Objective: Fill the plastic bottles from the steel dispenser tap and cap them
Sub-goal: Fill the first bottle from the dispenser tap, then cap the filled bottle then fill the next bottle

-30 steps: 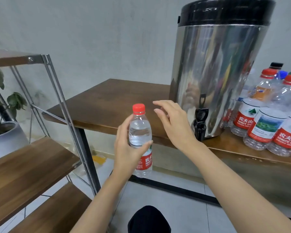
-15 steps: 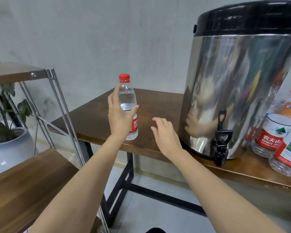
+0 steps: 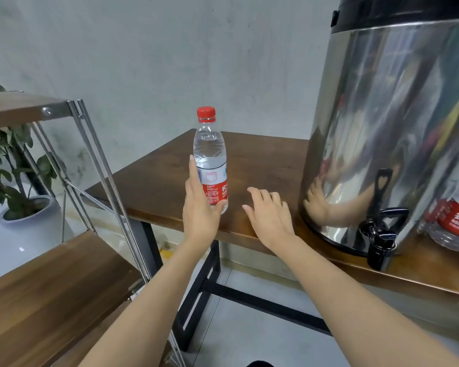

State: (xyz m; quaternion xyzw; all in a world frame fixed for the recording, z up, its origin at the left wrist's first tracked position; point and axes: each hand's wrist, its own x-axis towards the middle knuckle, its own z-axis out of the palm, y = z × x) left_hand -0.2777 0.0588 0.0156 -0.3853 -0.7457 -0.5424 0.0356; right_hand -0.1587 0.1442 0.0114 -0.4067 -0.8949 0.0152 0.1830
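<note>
At the front of the wooden counter, left of the steel dispenser and its black tap, a capped bottle is upright. The left hand grips its labelled lower half. The right hand hovers just beside it, fingers spread, holding nothing.

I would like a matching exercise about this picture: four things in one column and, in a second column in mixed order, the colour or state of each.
Column 1
1. bottle cap
2. tap
3. left hand
4. right hand

Column 2
A. open, holds nothing
B. red
C. black
D. grips the bottle

Pairs: 1-B, 2-C, 3-D, 4-A
</note>
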